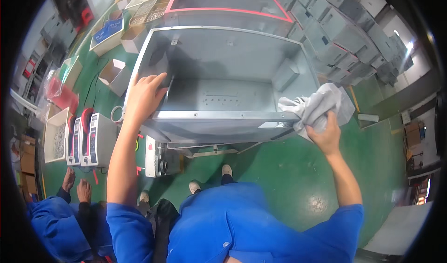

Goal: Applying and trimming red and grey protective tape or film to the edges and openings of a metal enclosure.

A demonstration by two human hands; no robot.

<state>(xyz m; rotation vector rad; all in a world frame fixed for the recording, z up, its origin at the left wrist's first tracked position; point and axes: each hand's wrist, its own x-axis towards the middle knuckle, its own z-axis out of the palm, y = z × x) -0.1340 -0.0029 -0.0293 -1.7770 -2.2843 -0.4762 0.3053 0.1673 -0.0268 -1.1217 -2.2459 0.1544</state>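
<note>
A large grey metal box [223,116], its open side facing up, stands in front of me. Inside it are small brackets on the walls and a row of holes in the bottom. My left hand [148,94] is at the box's near left corner, with its bent fingers over the rim and the thumb inside. In my right hand [327,135] is a crumpled grey-white cloth [321,105], bunched against the near right corner. The cloth hides that corner and part of the right rim. A pale label is on the front face beside it.
Another metal box with a red rim [228,18] stands behind. Grey boxes [344,30] are stacked at the far right. On the left are two white devices with red handles [88,137], a tray of small parts [57,135] and bins. A co-worker in blue [60,225] is at lower left.
</note>
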